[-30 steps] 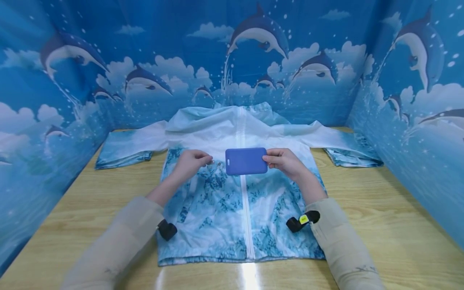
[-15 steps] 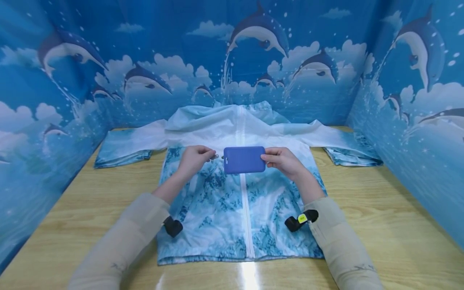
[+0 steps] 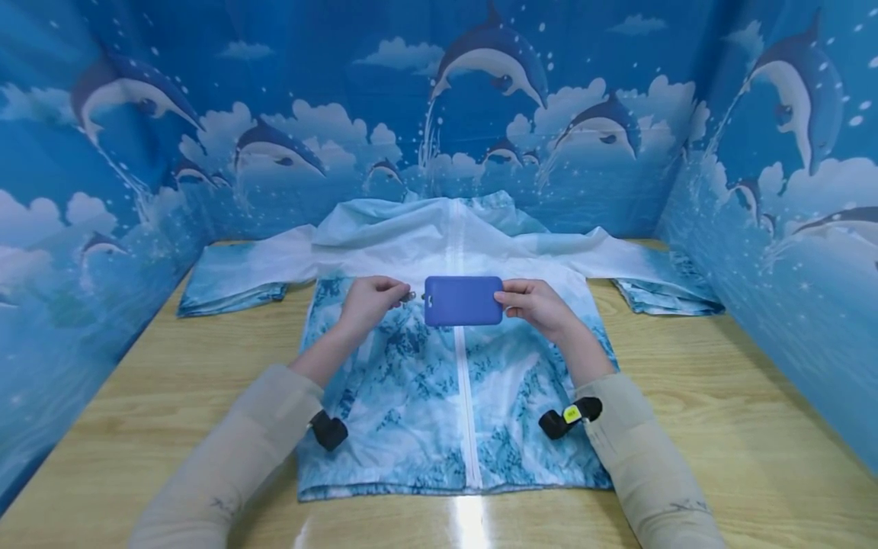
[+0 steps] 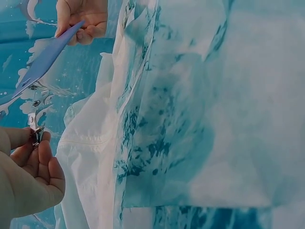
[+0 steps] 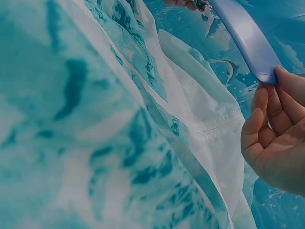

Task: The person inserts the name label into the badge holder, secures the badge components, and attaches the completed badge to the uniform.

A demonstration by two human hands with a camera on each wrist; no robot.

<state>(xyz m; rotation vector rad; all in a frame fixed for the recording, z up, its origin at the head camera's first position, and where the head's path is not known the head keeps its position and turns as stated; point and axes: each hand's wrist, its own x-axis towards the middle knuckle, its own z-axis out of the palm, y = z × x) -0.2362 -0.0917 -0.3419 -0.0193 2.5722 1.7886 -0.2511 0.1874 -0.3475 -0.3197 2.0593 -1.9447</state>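
My right hand [image 3: 538, 305] pinches the right end of a flat blue badge holder [image 3: 463, 300], which hangs above the jacket with its slot toward the left. My left hand [image 3: 370, 305] pinches a small metal badge clip [image 4: 37, 136] between thumb and fingers. In the left wrist view, a short clear strap [image 4: 32, 118] with metal snaps runs from the clip toward the slotted end of the badge holder. Whether the strap passes through the slot is too small to tell. Below both hands a blue and white zip jacket [image 3: 405, 412] lies spread face up.
The jacket's sleeves [image 3: 233, 278] reach out to both sides, their ends folded back. Under it is a wooden table [image 3: 720, 412]. A blue dolphin-print curtain [image 3: 329, 84] encloses the back and both sides.
My left hand has moved right and slightly up, bringing the clip close to the badge holder's slotted end. The badge holder has shifted slightly left and up; my right hand keeps its pinch.
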